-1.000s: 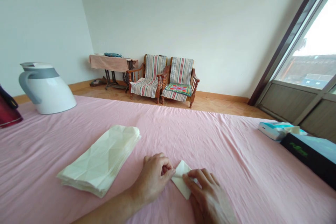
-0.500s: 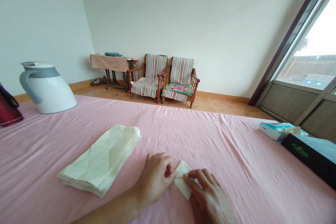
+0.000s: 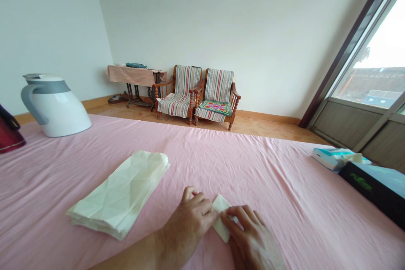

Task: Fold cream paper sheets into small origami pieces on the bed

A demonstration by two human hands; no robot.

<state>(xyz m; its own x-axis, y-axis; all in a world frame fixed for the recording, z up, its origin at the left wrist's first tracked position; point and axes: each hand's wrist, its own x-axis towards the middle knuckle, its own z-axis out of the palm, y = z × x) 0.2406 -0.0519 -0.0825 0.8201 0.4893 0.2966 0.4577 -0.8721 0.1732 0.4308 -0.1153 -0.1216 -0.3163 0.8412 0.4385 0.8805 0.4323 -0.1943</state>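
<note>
A small folded white napkin [image 3: 220,206] lies on the pink cloth [image 3: 253,177] near the front edge. My left hand [image 3: 190,221] rests on its left side with fingers curled, pressing down on the fold. My right hand [image 3: 253,242] holds its right edge, fingertips pinched against the paper. Both hands touch over the napkin, and part of it is hidden under them. A stack of flat white napkins [image 3: 122,192] lies to the left of my left hand, apart from it.
A white jug with a grey handle [image 3: 53,105] and a dark red thing [image 3: 9,133] stand at the far left. A teal tissue box [image 3: 335,158] and a black box [image 3: 376,190] sit at the right. Two striped chairs [image 3: 198,95] and a small table stand by the far wall.
My left hand has slid right, further over the small napkin, covering more of it. My right hand has barely moved.
</note>
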